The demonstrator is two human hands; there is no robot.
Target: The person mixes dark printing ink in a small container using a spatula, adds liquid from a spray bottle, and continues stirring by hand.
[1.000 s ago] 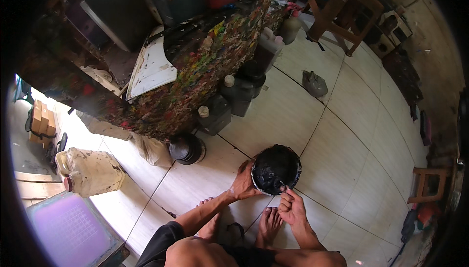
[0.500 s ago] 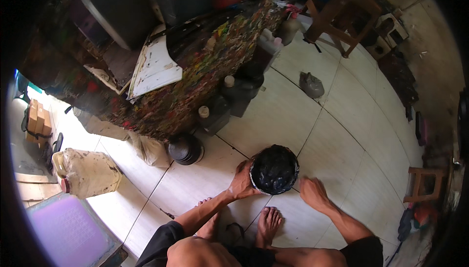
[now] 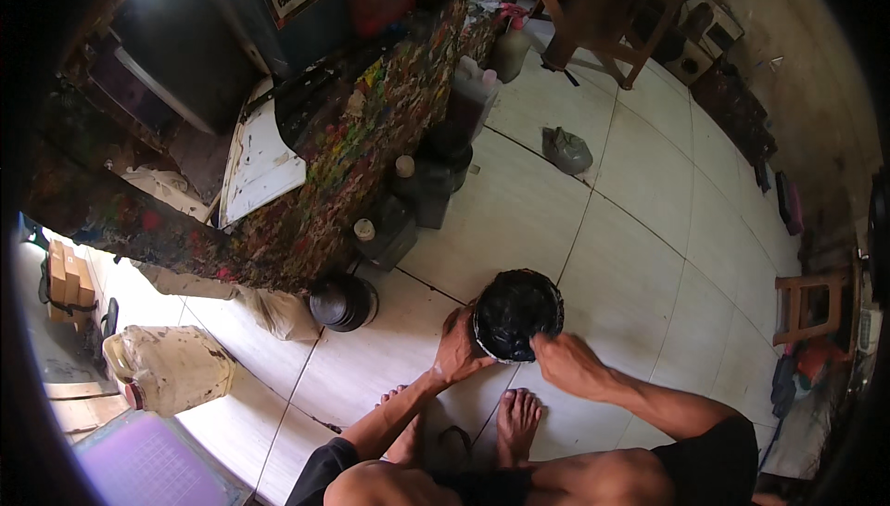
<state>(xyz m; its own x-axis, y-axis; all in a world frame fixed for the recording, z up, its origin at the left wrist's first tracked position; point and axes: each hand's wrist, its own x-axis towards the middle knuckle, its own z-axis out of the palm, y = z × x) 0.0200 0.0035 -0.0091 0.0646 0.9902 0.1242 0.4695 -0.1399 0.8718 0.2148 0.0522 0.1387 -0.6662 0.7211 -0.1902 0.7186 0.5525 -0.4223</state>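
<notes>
The left hand (image 3: 459,350) grips 1 tub (image 3: 501,359) of black paste (image 3: 512,307); the right hand (image 3: 567,362) curls near its rim, grip hidden from me.

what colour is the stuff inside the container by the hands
The stuff is black, with a slight sheen, seen best in the head view.

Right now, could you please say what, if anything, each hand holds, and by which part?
The left hand holds the round tub by its left side; whether the right hand holds anything is unclear.
</notes>
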